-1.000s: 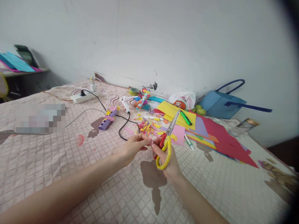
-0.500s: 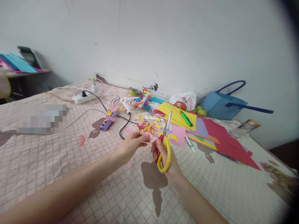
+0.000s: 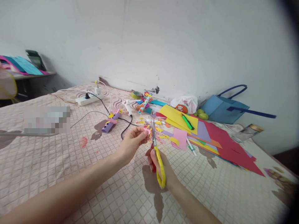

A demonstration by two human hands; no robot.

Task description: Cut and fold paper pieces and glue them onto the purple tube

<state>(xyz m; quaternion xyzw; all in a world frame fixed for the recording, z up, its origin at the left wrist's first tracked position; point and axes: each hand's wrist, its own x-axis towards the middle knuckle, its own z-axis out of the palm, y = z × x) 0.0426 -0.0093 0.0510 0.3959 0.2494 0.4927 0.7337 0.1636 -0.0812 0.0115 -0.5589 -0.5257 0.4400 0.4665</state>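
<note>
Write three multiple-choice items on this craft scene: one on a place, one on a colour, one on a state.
1. Where does the green marker lie?
A. on the yellow paper sheet
B. inside the blue bag
C. beside the power strip

2. What colour are the handles of the scissors?
A. blue
B. yellow
C. black

3. What is the left hand doing?
A. lying flat on the bedcover
B. pinching a small pink paper piece at its fingertips
C. gripping the purple paper roll

Answers:
1. A, the marker rests across the yellow sheet, short of the bag.
2. B, the loop in the right hand is yellow.
3. B, thumb and fingers close on the pink piece right beside the scissor blades, above the bedcover.
</note>
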